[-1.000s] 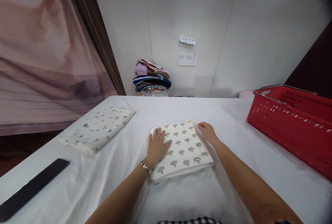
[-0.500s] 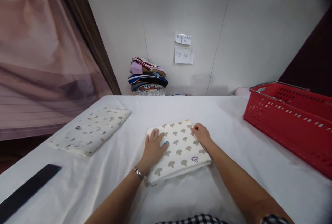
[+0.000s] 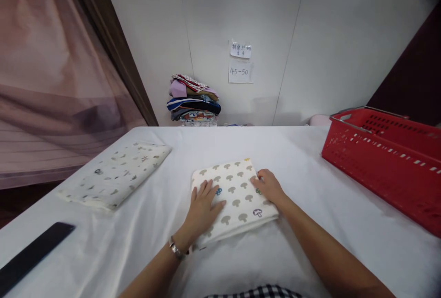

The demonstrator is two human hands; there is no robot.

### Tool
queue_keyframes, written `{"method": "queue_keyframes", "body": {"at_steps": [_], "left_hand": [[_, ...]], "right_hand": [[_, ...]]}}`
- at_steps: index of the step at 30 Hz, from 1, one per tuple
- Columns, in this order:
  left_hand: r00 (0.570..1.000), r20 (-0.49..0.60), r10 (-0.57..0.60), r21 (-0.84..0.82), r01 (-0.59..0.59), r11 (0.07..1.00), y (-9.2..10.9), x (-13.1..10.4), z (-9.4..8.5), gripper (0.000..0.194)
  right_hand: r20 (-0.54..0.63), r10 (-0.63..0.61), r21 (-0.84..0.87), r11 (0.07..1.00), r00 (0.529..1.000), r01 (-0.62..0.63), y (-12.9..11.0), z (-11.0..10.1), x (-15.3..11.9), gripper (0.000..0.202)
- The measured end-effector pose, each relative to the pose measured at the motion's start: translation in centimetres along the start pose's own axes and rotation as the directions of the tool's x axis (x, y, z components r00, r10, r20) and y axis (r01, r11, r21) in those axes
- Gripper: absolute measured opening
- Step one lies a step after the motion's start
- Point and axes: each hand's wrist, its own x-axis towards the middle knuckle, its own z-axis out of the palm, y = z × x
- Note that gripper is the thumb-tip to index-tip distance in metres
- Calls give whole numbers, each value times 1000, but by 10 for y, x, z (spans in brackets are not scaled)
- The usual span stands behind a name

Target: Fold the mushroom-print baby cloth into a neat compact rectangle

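White fabric covers the bench (image 3: 220,141), whose far edge runs just before the pale wall (image 3: 330,45); its left edge slants down toward the near left. Bare fabric lies beyond the mushroom-print cloth (image 3: 237,180) and between it and the red basket on the right.

The mushroom-print cloth lies near the middle of the bench, folded into a slightly skewed four-sided pad. It is off-white with rows of grey-beige mushrooms, a few in blue, green, purple and yellow; layers show along its near edge. The left hand (image 3: 201,208) lies palm down on its left part, fingers released and spread. The right hand (image 3: 271,187) touches its right edge with bent fingers; whether they pinch it, I cannot tell.

A pink curtain (image 3: 51,86) hangs at the left. The perforated red basket (image 3: 375,164) bounds the right side, well apart from the cloth. At the left lie a folded leaf-print cloth (image 3: 120,174) and, nearer, a flat black strip (image 3: 36,254). Beyond the far edge rises a clothes pile (image 3: 195,102); a paper note (image 3: 240,72) reads "45-50".
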Motion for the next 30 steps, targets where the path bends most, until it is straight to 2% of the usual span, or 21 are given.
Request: {"method": "queue_keyframes", "body": {"at_steps": [3, 7, 10, 14, 19, 25, 30], "left_hand": [[1000, 2, 1, 9, -1, 1000, 2, -1, 1, 51], [1000, 11, 9, 25, -9, 1000, 2, -1, 1, 50], [1000, 1, 9, -2, -9, 1000, 2, -3, -2, 49], [1000, -7, 7, -58, -8, 998, 2, -11, -6, 46], [992, -14, 128, 5, -128, 992, 10, -24, -2, 48], [987, -22, 157, 37, -156, 987, 16, -26, -2, 47], [988, -28, 150, 4, -150, 989, 20, -32, -11, 45]], "right_hand": [[-46, -20, 74, 997, 999, 23, 7, 5, -1, 21], [-27, 99, 133, 987, 995, -95, 15, 11, 3, 24], [2, 138, 138, 981, 990, -137, 16, 11, 2, 25], [17, 101, 112, 988, 995, -102, 11, 2, -7, 24], [52, 41, 135, 990, 998, -48, 8, -7, -21, 23], [56, 159, 183, 969, 986, -167, 18, -1, -18, 21], [69, 140, 95, 985, 988, -146, 17, -6, -22, 19]]}}
